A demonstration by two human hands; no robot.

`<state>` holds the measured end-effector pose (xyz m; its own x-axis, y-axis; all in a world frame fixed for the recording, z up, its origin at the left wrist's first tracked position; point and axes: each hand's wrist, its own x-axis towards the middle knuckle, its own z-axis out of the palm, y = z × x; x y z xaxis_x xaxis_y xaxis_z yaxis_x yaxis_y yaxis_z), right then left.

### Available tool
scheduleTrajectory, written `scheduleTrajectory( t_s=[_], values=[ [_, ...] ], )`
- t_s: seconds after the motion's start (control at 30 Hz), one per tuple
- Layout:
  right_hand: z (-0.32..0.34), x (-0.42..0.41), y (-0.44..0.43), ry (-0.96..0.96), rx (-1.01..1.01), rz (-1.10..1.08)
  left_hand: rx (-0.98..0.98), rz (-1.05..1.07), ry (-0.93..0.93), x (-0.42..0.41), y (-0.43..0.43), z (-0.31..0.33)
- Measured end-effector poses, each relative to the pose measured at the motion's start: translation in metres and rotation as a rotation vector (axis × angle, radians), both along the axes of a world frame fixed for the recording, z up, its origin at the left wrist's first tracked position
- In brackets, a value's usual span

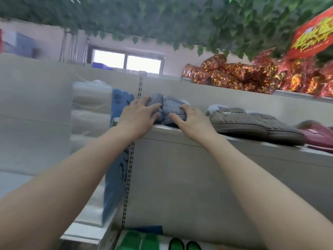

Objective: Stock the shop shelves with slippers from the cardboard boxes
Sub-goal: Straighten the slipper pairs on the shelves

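A pair of blue-grey quilted slippers (171, 108) stands on the upper shelf (198, 137) at its left end. My left hand (138, 116) lies over the left slipper with its fingers spread on the top. The right slipper has my right hand (191, 120) against its side and front edge, fingers stretched out. Both arms reach up from below. To the right on the same shelf sit a grey-brown pair of slippers (252, 123) and a dark red slipper (317, 136).
Clear-wrapped white packs with a blue label (100, 109) fill the bay to the left. Green slippers (142, 240) sit on the lower shelf. Red and gold foil packets (252, 76) and a red box (313, 35) top the unit under hanging green leaves (162, 20).
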<state>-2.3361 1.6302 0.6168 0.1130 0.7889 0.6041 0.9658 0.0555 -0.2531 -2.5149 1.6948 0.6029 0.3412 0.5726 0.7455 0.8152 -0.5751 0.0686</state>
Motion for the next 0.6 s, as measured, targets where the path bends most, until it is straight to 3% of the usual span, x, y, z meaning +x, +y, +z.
scheduleTrajectory(
  t_s=[0.27, 0.47, 0.6],
  values=[
    [-0.013, 0.008, -0.007, -0.053, 0.071, 0.018, 0.178, 0.053, 0.013, 0.006, -0.002, -0.004],
    [0.001, 0.077, -0.072, -0.24, 0.474, -0.134, 0.235, -0.295, -0.073, 0.079, -0.048, 0.011],
    [0.013, 0.165, -0.118, -0.185, 0.374, -0.412, 0.201, -0.41, -0.035, 0.149, -0.076, 0.016]
  ],
)
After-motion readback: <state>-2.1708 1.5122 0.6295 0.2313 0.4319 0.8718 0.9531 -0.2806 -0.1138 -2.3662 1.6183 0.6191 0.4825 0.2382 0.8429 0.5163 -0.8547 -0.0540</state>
